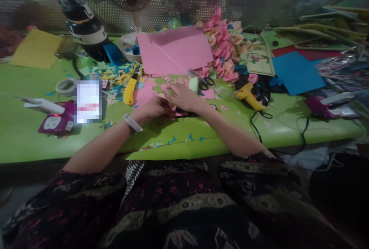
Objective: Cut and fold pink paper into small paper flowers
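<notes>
My left hand (pixel 155 109), with a pale wristband, is closed low over the table, its fingertips pinched at a small pink paper piece (pixel 173 113). Just right of it, my right hand (pixel 183 96) reaches leftward across pink paper scraps (pixel 165 83), fingers partly bent and apart. I cannot make out anything held in it. Beneath my right wrist lies a dark flat object (pixel 183 114), mostly hidden. Black-handled scissors (pixel 206 83) and a light green paper block (pixel 193 84) lie beside my right hand. A yellow cutter knife (pixel 131 89) rests left of the hands.
Pink sheets (pixel 175 49) lie behind the hands, beside heaped paper flowers (pixel 223 45). A yellow glue gun (pixel 249 96) with a black cord lies right. Leftward are colored scraps (pixel 115 79), a tape roll (pixel 65 86), a lit screen (pixel 88 101), a purple power socket (pixel 56 122) and a dark bottle (pixel 86 33).
</notes>
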Tool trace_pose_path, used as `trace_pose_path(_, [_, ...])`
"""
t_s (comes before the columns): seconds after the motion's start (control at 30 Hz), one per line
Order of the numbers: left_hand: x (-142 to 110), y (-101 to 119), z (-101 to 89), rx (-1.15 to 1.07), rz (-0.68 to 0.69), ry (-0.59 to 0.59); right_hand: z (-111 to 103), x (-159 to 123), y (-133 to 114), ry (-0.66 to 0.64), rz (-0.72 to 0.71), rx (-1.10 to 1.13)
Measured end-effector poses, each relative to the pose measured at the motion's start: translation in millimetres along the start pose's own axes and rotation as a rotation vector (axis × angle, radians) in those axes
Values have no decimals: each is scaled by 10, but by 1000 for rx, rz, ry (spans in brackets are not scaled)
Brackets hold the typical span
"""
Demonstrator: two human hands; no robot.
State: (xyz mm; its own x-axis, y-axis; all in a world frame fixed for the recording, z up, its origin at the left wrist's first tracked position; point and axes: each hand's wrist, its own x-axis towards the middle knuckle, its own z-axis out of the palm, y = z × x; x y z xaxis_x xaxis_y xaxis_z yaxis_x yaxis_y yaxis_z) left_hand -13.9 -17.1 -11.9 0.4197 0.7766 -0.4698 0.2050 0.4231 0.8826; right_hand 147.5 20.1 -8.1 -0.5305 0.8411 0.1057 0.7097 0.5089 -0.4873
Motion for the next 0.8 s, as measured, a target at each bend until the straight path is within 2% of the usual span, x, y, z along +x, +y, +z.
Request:
trace_pose_path(0.33, [-5, 1, 6, 3, 4, 9, -43, -10, -48, -38, -25, -18])
trace_pose_path(0.8, [16, -26, -8, 33, 49, -11, -103, -15, -118, -95, 27, -25])
